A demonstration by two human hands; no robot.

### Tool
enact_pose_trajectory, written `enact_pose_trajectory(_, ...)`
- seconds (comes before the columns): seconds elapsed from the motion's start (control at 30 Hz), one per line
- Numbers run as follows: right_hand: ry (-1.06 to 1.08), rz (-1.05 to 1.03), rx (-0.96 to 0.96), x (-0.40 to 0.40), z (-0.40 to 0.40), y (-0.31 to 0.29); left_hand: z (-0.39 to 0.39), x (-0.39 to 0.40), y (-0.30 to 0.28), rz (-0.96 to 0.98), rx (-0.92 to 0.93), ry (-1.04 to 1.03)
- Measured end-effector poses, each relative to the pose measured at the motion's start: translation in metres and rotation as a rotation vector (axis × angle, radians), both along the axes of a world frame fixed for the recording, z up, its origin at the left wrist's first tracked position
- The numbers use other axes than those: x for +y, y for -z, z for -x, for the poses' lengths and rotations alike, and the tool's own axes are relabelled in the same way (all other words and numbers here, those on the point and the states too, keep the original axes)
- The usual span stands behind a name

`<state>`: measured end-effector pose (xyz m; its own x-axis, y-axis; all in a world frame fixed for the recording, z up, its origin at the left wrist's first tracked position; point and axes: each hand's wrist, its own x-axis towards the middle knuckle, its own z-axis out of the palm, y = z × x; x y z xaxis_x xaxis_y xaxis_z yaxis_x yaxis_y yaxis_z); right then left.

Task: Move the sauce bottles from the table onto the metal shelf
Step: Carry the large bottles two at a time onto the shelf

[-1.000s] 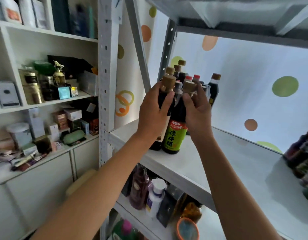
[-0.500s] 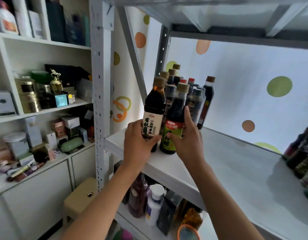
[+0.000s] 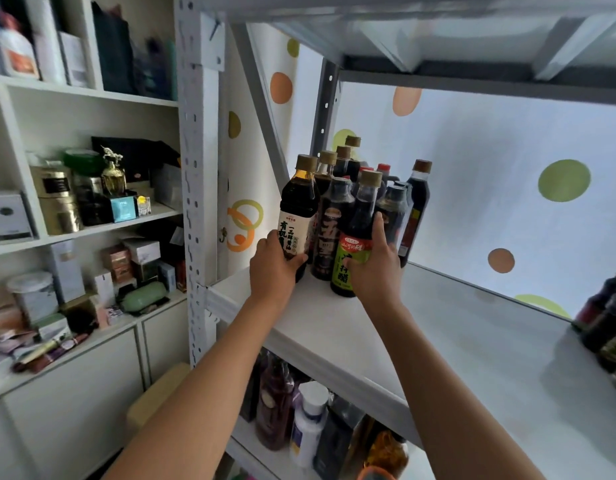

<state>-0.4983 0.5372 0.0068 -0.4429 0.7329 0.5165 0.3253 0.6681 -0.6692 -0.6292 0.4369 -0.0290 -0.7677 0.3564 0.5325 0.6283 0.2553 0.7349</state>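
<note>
Two dark sauce bottles stand upright at the left end of the metal shelf (image 3: 334, 327). My left hand (image 3: 273, 270) grips the lower body of the bottle with the white label (image 3: 297, 216). My right hand (image 3: 375, 268) wraps around the bottle with the green and red label (image 3: 355, 237). Both bottles have tan caps and rest on the shelf board. Behind them a cluster of several dark bottles (image 3: 396, 202) fills the shelf's back left corner.
More dark bottles (image 3: 607, 327) crowd the shelf's right end. The tier below holds several bottles (image 3: 310, 424). A perforated upright post (image 3: 197, 168) rises at the left, with a white cabinet of boxes and jars (image 3: 85, 202) beyond. The upper shelf (image 3: 438, 36) hangs overhead.
Both hands slid down from the bottle necks to the lower bodies. The two bottles now stand further in, against the cluster at the back.
</note>
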Motion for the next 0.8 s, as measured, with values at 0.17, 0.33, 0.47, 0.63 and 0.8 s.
enact_pose_trajectory(0.17,-0.013,-0.024,0.024,0.005,-0.003,0.005,0.008,0.012,0.003,0.008,-0.017,0.039)
enact_pose_trajectory(0.33,0.010,0.013,0.092,0.007,0.000,0.009,0.010,0.019,0.002,0.021,-0.020,0.036)
enact_pose_trajectory(0.47,0.034,0.031,0.091,0.005,0.003,0.009,0.015,0.022,0.004,0.069,0.004,0.031)
enact_pose_trajectory(0.63,0.036,0.029,0.097,0.003,0.002,0.008,0.018,0.026,0.003,0.111,0.010,0.026)
enact_pose_trajectory(0.8,0.021,0.026,0.133,0.008,0.002,0.015,0.022,0.029,0.008,0.139,0.005,0.025)
